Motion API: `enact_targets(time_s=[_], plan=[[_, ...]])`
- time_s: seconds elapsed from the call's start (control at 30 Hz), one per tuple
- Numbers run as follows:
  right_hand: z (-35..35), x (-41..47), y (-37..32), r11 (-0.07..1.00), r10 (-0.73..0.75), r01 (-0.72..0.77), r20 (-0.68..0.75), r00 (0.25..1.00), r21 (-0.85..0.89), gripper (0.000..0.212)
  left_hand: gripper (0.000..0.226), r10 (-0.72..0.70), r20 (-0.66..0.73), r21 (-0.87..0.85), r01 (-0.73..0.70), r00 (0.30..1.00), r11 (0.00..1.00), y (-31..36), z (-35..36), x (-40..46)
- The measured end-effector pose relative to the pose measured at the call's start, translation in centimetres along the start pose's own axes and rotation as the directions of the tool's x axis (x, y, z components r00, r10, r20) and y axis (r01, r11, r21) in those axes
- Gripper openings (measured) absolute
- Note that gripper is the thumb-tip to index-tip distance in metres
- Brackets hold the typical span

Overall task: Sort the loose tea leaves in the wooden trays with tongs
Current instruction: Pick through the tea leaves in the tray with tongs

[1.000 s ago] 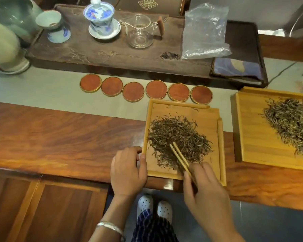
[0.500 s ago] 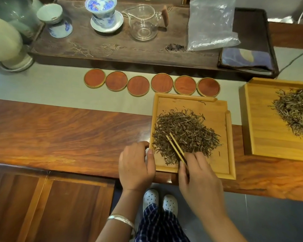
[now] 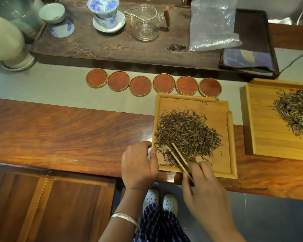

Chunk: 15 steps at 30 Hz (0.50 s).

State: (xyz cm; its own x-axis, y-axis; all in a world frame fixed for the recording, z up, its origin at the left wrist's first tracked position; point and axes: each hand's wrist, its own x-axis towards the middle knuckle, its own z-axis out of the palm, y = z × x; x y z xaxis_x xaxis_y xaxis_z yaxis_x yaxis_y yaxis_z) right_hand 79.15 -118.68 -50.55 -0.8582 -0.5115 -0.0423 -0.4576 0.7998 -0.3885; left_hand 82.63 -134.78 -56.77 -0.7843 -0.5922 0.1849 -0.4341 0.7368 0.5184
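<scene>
Fingers (image 3: pixel 198 167) of right hand (image 3: pixel 205 194) pinch tongs (image 3: pixel 179 157), tips apart.

Wooden table (image 3: pixel 59 130): 2 wooden trays (image 3: pixel 232 145), 6 coasters (image 3: pixel 163 83), dark tea tray (image 3: pixel 112 48).

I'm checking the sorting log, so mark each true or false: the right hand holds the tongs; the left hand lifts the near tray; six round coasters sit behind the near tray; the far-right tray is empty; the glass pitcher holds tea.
1. The right hand holds the tongs: true.
2. The left hand lifts the near tray: false, it grips the tray's left edge, and the tray lies flat.
3. Six round coasters sit behind it: true.
4. The far-right tray is empty: false, it holds tea leaves.
5. The glass pitcher holds tea: false, it looks empty.
</scene>
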Motion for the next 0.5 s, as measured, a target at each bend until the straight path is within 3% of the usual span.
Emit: enact_targets(time_s=[0.2,0.33,0.5], plan=[[-0.7,2.2,-1.1,1.0,-0.014,0.013,-0.083,0.996,-0.014,0.014,0.009,-0.017,0.024,0.018,0.016,1.0,1.0,0.0,0.0,-0.1],[-0.3,3.3,-2.0,0.993,-0.017,0.01,-0.06,0.998,-0.12,0.013,0.007,-0.019,0.018,0.014,0.019,1.0,1.0,0.2,0.0,-0.1],[-1.2,1.7,-1.9,0.997,0.025,-0.024,0.01,1.0,-0.072,0.018,0.013,-0.037,0.037,0.013,0.037,0.999,0.999,0.3,-0.1,-0.1]])
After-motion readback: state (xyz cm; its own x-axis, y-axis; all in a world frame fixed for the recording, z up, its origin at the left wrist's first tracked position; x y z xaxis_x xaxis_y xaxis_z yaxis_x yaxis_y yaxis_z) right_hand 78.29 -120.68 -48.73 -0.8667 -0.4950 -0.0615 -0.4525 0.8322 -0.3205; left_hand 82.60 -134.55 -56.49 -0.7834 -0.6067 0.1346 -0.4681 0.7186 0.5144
